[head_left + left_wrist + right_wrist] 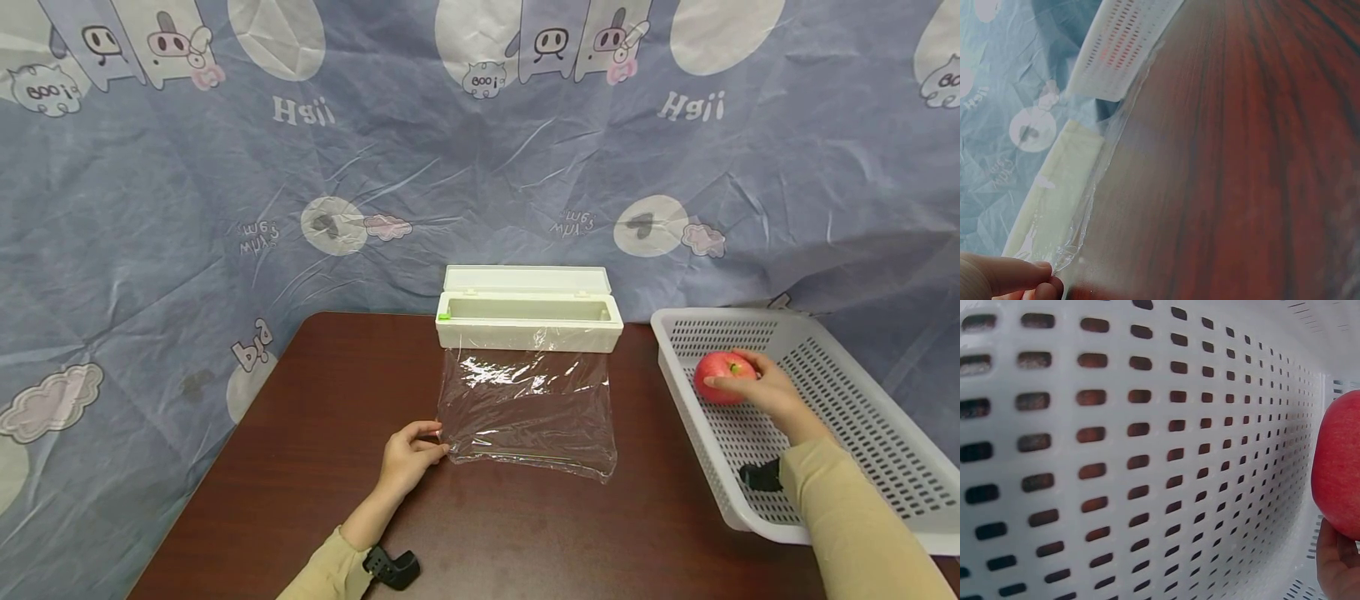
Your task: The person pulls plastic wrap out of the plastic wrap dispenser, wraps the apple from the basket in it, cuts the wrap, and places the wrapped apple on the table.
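A sheet of clear plastic wrap (532,408) stretches over the table from the front of a white dispenser box (529,337) whose lid stands up at the back. My left hand (408,454) pinches the wrap's near left corner between thumb and fingertips; the left wrist view shows the crumpled film edge (1085,219) running away from those fingers. Inside the white perforated basket (701,450) on the right, my right hand (772,392) grips a red apple (720,375) by its side. In the right wrist view the apple (1341,462) is partly cut off by the frame edge.
The dark brown wooden table (525,533) ends in front of a blue-grey printed cloth (420,167) at the back. A small green piece (444,317) sits on the box's left rim. Black bands (392,568) are worn at both wrists.
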The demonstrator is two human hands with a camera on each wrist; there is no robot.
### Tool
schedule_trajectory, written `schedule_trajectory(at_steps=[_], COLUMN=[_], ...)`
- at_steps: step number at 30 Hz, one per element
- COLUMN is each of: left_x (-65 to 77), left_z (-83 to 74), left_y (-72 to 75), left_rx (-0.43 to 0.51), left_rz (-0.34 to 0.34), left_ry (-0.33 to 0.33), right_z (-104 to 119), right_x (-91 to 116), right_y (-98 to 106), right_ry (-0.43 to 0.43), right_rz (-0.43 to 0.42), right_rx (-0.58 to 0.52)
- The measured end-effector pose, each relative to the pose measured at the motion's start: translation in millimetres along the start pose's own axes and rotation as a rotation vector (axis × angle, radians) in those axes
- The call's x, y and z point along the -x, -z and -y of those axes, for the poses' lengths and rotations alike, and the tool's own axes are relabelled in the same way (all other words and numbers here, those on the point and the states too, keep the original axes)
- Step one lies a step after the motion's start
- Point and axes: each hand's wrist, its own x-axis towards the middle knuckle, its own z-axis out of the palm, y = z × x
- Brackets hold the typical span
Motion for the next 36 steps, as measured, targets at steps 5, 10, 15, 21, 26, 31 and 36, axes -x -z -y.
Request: schedule_trajectory(at_steps=[5, 10, 15, 21, 26, 31, 36], left_x=[-0.8, -4.5, -2.1, -6.3, -13.4, -13.6, -13.1], left_z=[1.6, 11.4, 5.0, 16.9, 37.4, 39.4, 38.0], left_y=[0.0, -0.6, -1.1, -1.0, -1.0, -1.1, -0.9], left_rx=[0.002, 0.006, -0.016, -0.001, 0.008, 0.004, 0.002], left_rz=[-0.001, -0.01, -0.007, -0.011, -0.03, -0.033, -0.032], left_ry=[0.002, 0.018, 0.012, 0.004, 0.025, 0.01, -0.002], right_z=[0.6, 1.7, 5.1, 11.4, 20.1, 26.8, 32.7], right_x=[-1.5, -1.6, -0.5, -1.9, -1.8, -1.7, -1.2], right_y=[0.8, 1.9, 3.9, 5.6, 6.0, 7.1, 9.8], right_ry=[0.009, 0.013, 0.032, 0.021, 0.026, 0.031, 0.027], right_rz=[-0.01, -0.018, -0.017, -0.008, -0.015, -0.027, -0.039], right_rx=[-0.003, -0.009, -0.018, -0.046, -0.041, -0.036, -0.032])
